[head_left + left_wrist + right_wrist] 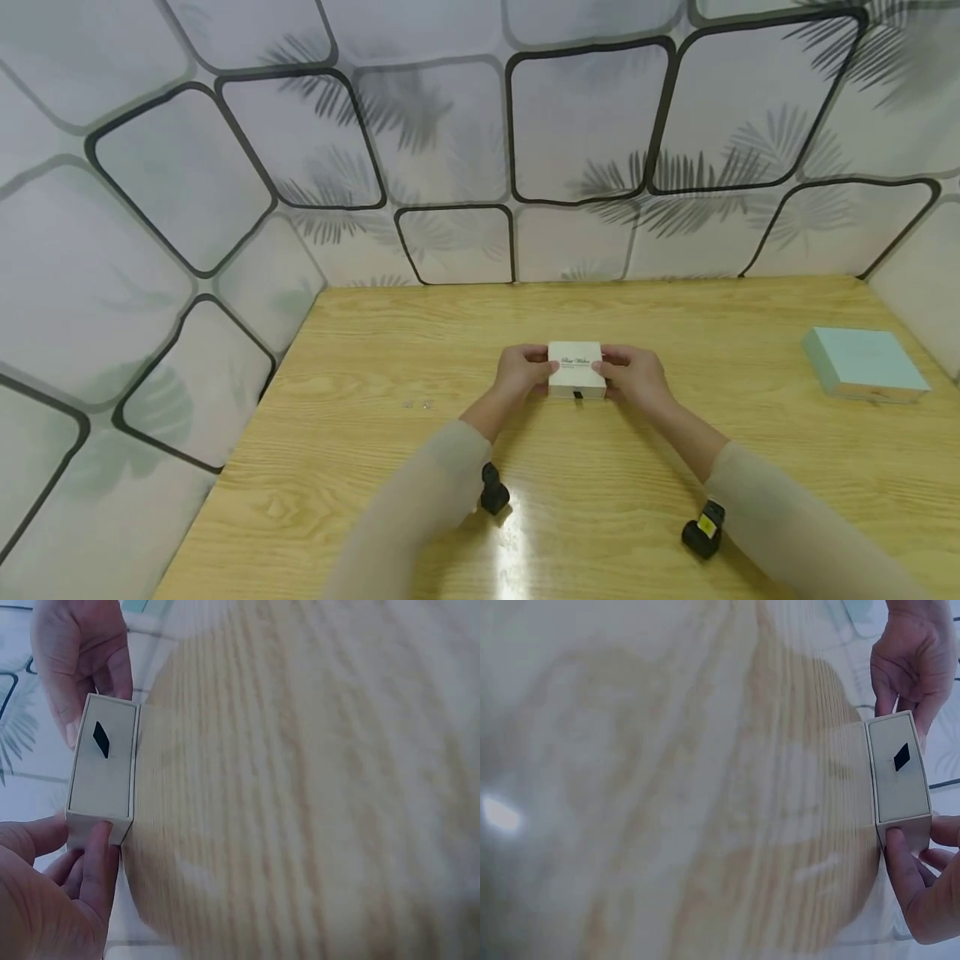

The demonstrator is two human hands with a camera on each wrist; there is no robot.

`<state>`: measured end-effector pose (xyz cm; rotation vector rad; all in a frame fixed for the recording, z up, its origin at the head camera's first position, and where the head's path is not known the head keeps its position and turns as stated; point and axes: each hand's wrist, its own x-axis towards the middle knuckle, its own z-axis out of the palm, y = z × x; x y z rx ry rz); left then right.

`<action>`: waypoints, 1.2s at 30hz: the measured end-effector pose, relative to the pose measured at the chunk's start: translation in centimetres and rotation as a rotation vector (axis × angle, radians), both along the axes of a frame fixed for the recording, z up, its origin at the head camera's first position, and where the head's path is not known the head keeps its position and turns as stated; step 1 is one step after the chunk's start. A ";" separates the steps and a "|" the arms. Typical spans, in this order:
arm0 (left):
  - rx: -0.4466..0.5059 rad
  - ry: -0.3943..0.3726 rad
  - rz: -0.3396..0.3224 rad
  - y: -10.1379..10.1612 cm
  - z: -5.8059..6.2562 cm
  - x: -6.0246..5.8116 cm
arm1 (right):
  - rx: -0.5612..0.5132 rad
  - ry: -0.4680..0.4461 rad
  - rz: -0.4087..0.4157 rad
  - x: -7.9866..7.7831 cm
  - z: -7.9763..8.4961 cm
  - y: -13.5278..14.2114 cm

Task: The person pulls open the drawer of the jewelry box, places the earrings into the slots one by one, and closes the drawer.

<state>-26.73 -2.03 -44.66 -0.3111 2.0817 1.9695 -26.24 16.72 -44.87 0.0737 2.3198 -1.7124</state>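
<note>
A small white drawer-style box (576, 367) with dark lettering on its lid sits on the wooden table in the head view. Its front carries a short black pull tab (101, 740), and the drawer is closed. My left hand (519, 371) holds the box's left side, thumb on the top edge. On the opposite side my right hand (637, 377) grips it the same way. Both wrist views show fingers against the box's end walls; the left wrist view has the left hand (56, 892) nearest, the right wrist view the right hand (930, 892).
Two tiny shiny pieces (417, 404) lie left of the hands, too small to identify. A light blue box (870, 358) lies at the table's right. Patterned fabric walls (450, 167) rise behind and beside the table (360, 492). Each wrist carries a black camera (493, 490).
</note>
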 end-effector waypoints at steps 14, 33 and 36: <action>-0.057 0.060 0.094 1.2 0.2 -2.5 | -0.040 -0.051 -0.091 -3.7 0.0 0.1; -0.292 0.125 0.210 1.8 0.1 -5.6 | -0.034 -0.051 -0.284 -6.7 -0.4 -1.9; -0.281 0.124 0.195 1.5 -0.1 -5.7 | -0.019 -0.048 -0.296 -6.8 -0.6 -2.3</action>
